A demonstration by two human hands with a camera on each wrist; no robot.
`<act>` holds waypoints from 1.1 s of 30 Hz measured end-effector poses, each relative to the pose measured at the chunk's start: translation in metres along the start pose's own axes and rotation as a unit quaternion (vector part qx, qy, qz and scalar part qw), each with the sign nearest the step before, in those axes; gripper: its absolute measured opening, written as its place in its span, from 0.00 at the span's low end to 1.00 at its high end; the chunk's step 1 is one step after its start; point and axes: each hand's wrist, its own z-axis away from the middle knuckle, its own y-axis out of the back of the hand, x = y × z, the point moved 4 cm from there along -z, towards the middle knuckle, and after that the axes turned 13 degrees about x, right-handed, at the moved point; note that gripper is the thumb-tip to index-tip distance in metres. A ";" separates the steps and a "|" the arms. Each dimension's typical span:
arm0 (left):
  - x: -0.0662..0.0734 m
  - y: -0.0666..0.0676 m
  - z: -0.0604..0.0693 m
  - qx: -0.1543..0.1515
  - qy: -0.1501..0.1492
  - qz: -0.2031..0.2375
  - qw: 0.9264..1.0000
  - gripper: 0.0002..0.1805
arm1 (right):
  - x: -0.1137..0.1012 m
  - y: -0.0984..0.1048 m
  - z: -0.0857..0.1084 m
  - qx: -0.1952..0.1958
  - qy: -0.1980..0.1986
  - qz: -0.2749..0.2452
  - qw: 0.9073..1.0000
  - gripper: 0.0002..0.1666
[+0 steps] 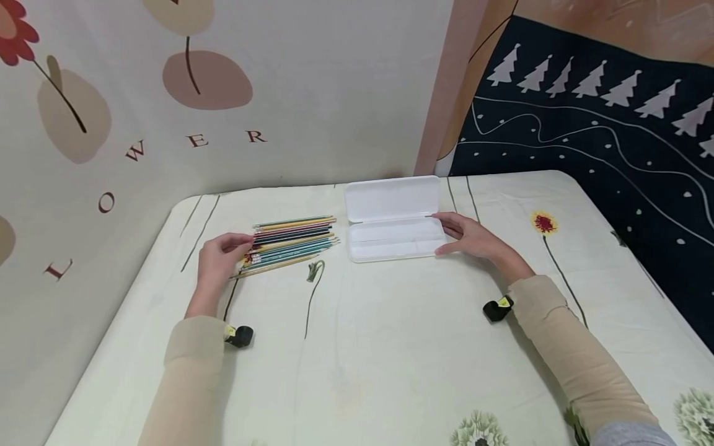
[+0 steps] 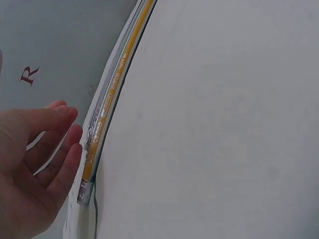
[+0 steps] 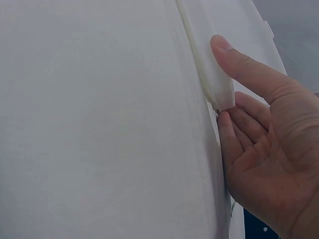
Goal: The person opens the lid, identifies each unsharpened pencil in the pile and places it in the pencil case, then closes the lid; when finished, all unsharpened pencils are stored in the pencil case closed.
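Note:
A bundle of pencils (image 1: 292, 243), yellow, dark, red and teal, lies side by side on the cloth-covered table. My left hand (image 1: 223, 257) is at their left ends, fingers loosely bent. In the left wrist view its fingertips (image 2: 75, 134) are beside a yellow pencil (image 2: 112, 99); whether they touch the bundle is hard to tell. To the right, a white pencil case (image 1: 397, 253) lies open, its lid (image 1: 393, 197) tilted back. My right hand (image 1: 468, 237) holds the case's right end, thumb at the front corner and fingers toward the hinge. The case's compartments hold nothing visible.
Pale cloth printed with flowers covers the table (image 1: 379, 347). A patterned white curtain (image 1: 334, 93) hangs behind it at the left, and a dark cloth with trees (image 1: 591, 136) at the right. Black wrist cameras (image 1: 241, 336) sit at both cuffs.

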 end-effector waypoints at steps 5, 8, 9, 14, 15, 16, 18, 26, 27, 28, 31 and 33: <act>-0.005 0.001 0.001 0.002 0.000 -0.008 1.000 0.17 | 0.000 0.000 0.000 -0.001 0.002 0.001 1.000 0.51; -0.007 0.001 0.001 -0.002 0.001 -0.011 1.000 0.16 | 0.000 0.000 0.000 -0.001 0.002 0.001 1.000 0.51; -0.008 0.001 0.001 -0.004 0.002 -0.013 1.000 0.16 | 0.000 0.000 0.000 -0.001 0.003 0.001 1.000 0.51; -0.010 0.000 -0.001 -0.008 0.003 -0.027 1.000 0.15 | 0.000 0.000 0.000 -0.002 0.004 0.002 1.000 0.51; -0.010 -0.001 -0.002 -0.008 0.002 -0.032 0.999 0.15 | 0.000 0.000 0.000 -0.001 0.004 0.003 1.000 0.51; -0.011 -0.001 -0.002 -0.009 0.001 -0.036 0.999 0.14 | 0.000 0.000 0.000 -0.001 0.004 0.003 1.000 0.51; -0.011 -0.002 -0.004 -0.011 -0.005 -0.048 0.999 0.14 | 0.000 0.001 0.000 0.000 0.004 0.003 1.000 0.51; -0.008 -0.005 -0.007 -0.008 -0.024 -0.080 0.996 0.11 | 0.000 0.002 0.001 0.003 0.002 0.005 1.000 0.51; -0.008 -0.006 -0.007 -0.008 -0.023 -0.080 0.997 0.11 | 0.000 0.001 0.002 0.003 0.002 0.005 1.000 0.51; -0.008 -0.006 -0.007 -0.007 -0.022 -0.078 0.997 0.11 | 0.000 0.001 0.002 0.002 0.003 0.004 1.000 0.51; -0.009 -0.005 -0.007 -0.006 -0.014 -0.064 0.998 0.12 | 0.000 0.001 0.002 0.001 0.005 0.001 1.000 0.51; -0.009 -0.004 -0.005 -0.003 -0.003 -0.045 0.999 0.13 | 0.001 0.000 0.001 0.001 0.006 0.002 1.000 0.51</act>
